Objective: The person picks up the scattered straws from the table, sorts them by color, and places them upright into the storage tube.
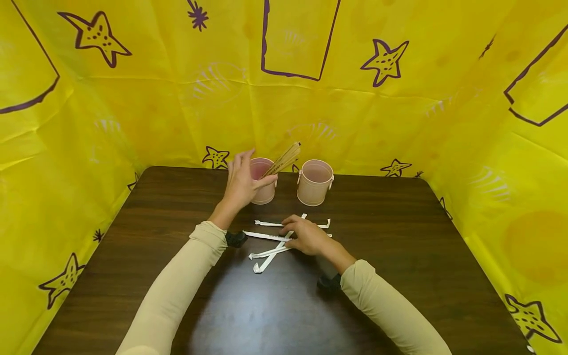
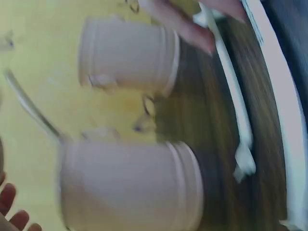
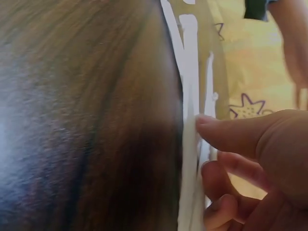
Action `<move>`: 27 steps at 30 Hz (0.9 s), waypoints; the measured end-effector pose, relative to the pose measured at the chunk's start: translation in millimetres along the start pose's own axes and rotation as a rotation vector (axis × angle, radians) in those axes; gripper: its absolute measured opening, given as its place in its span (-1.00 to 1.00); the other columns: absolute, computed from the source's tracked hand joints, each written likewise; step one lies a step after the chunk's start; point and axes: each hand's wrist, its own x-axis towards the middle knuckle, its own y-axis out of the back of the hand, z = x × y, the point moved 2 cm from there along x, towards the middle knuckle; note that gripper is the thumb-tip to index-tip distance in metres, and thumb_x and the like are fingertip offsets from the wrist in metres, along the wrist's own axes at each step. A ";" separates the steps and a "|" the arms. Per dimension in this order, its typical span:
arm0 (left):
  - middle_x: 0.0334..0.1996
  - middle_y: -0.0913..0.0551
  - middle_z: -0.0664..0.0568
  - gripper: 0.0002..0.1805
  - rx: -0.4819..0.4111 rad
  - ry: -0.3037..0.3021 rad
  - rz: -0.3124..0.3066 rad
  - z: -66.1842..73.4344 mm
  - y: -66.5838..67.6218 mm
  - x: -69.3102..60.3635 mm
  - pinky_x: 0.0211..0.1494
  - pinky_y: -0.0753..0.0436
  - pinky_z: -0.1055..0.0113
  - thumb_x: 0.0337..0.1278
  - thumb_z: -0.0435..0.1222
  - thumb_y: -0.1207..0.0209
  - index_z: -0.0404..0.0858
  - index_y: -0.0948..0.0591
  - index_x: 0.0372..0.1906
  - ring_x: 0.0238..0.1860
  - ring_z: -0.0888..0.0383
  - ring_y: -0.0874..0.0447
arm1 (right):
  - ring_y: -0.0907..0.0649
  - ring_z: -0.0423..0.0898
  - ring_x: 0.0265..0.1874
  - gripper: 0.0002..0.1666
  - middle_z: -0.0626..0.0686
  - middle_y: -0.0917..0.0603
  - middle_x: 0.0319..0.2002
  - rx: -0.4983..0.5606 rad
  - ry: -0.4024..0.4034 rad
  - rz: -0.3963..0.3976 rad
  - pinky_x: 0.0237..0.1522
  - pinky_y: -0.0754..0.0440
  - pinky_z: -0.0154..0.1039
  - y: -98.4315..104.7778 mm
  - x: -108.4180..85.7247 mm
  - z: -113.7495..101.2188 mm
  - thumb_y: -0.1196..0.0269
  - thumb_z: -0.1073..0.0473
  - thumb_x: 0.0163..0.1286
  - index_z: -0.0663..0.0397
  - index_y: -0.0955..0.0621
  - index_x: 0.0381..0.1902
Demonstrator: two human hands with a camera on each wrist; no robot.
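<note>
Several white strips (image 1: 267,236) under right hand (image 1: 309,237), hold unclear; left hand (image 1: 241,183) wide at left cup (image 1: 264,196).

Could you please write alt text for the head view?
A person's left hand is at a pink cup with brown sticks in it; the right hand is over crossed white wrapped sticks on a dark table. A second pink cup stands nearby, before a yellow backdrop.

The right hand (image 3: 269,163) has its fingers (image 3: 224,132) at white strips (image 3: 189,91) on a dark table (image 3: 96,120).
</note>
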 end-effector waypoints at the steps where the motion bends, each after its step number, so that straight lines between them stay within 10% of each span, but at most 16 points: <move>1: 0.26 -0.38 -0.25 0.00 -0.018 -0.033 0.046 6.4 0.9 -1.7 0.35 -0.35 -0.08 -0.04 0.15 -0.50 -0.26 -0.34 0.42 0.26 -0.22 -0.25 | -0.66 0.16 0.17 -0.65 0.16 -0.60 0.24 0.004 0.001 -0.001 0.22 -0.61 0.07 -0.6 -0.9 0.5 -0.46 0.22 0.26 0.10 -0.76 0.02; 6: -0.16 -0.53 -0.17 -0.46 -0.177 -0.315 0.104 54.6 2.6 -12.5 0.08 -0.47 0.06 0.03 -0.08 -0.52 -0.34 -0.54 -0.09 -0.07 -0.12 -0.46 | -0.67 0.16 0.17 -0.72 0.17 -0.60 0.25 0.010 0.031 0.027 0.23 -0.61 0.06 -3.1 -5.4 3.0 -0.43 0.22 0.29 0.13 -0.77 -0.04; 12: -0.11 -0.66 -0.01 -0.59 -0.277 -0.500 -0.284 102.5 -23.4 -19.8 0.15 -0.64 0.20 0.11 -0.11 -0.47 -0.24 -0.62 -0.07 -0.02 0.12 -0.64 | -0.67 0.18 0.15 -0.76 0.19 -0.59 0.25 0.006 0.034 0.056 0.19 -0.62 0.09 -5.7 -9.3 4.5 -0.41 0.20 0.31 0.12 -0.76 -0.07; 17: 0.18 -0.57 -0.02 -0.37 -0.207 -0.445 -0.419 109.9 -55.2 -3.4 0.34 -0.51 0.19 0.04 0.01 -0.50 -0.21 -0.58 0.15 0.24 0.08 -0.48 | -0.66 0.15 0.15 -0.78 0.18 -0.60 0.23 0.011 0.030 0.071 0.21 -0.61 0.06 -8.5 -9.6 7.8 -0.42 0.19 0.30 0.11 -0.76 -0.11; 27: 0.49 -0.19 -0.10 0.02 -0.252 -0.080 -0.489 82.3 -94.9 36.3 0.39 -0.49 -0.15 -0.03 0.10 -0.51 -0.09 -0.28 0.50 0.42 -0.21 -0.38 | -0.70 0.14 0.09 -0.78 0.17 -0.60 0.20 0.008 0.016 0.101 0.19 -0.64 0.03 -10.7 -7.8 7.5 -0.44 0.16 0.30 0.08 -0.78 -0.11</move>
